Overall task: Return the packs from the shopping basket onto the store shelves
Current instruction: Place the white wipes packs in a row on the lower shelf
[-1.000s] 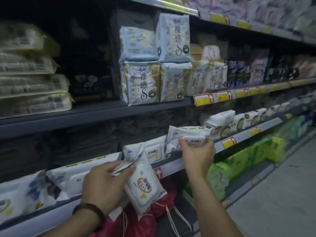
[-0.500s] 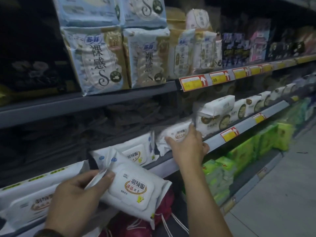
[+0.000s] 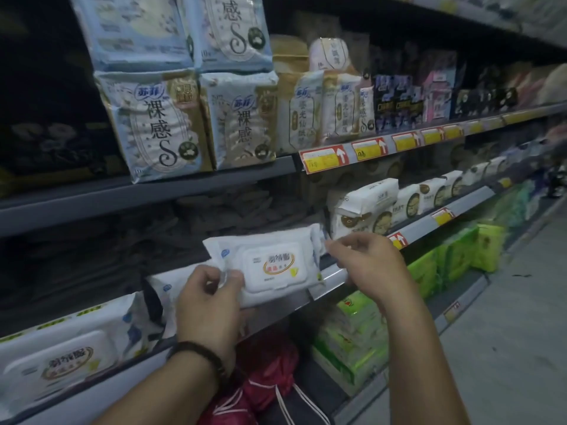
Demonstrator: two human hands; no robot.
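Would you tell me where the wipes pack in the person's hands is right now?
Centre of the head view: the wipes pack is held before the shelf edge, left hand gripping its left end, right hand pinching its right edge.

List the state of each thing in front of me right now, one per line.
Wipes pack: held at the shelf front, flip lid shut.
Left hand: grips its left end.
Right hand: pinches its right edge.
Shelved wipes pack: lying on the shelf, lid shut.

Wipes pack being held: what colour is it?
The wipes pack is white with a gold-and-red label; head view.
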